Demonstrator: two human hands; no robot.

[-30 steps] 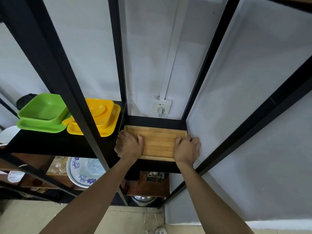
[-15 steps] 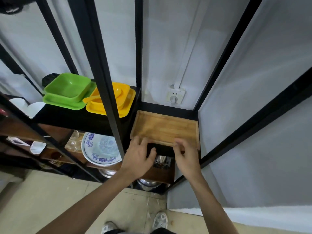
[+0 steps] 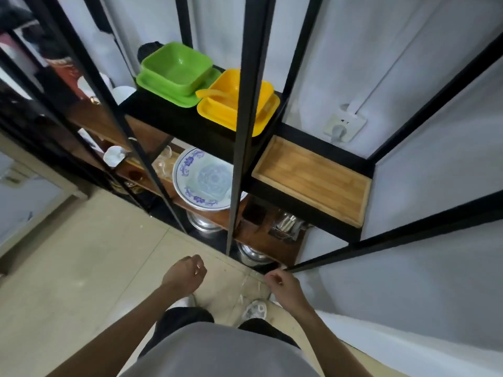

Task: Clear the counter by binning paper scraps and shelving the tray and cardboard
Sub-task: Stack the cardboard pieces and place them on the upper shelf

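The tray (image 3: 313,179) lies on the shelf (image 3: 296,200) ahead, long axis crosswise, nearer the right hand (image 3: 283,282); both hands' grips loosely curled, empty.

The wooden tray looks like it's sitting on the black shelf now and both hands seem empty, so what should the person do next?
Probably turn away toward the counter for the cardboard. The wooden tray lies flat on the black shelf, and the left hand and right hand hang loosely curled and empty over the floor. No cardboard shows in this view.
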